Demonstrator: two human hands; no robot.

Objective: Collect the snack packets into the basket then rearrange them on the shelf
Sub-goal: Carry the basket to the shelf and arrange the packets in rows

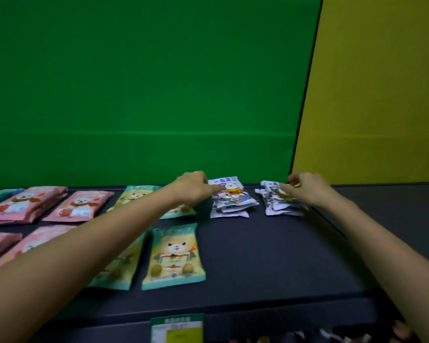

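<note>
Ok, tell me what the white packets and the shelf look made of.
White packets: probably thin printed plastic film; they are crinkled, with crimped edges and a slight sheen.
Shelf: dark, smooth and matte; painted metal or coated board, cannot tell which.

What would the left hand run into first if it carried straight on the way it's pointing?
The left hand points rightward at the left white packet stack; its fingertips seem to touch the top packet already. Beyond sits the right stack, under the right hand.
</note>
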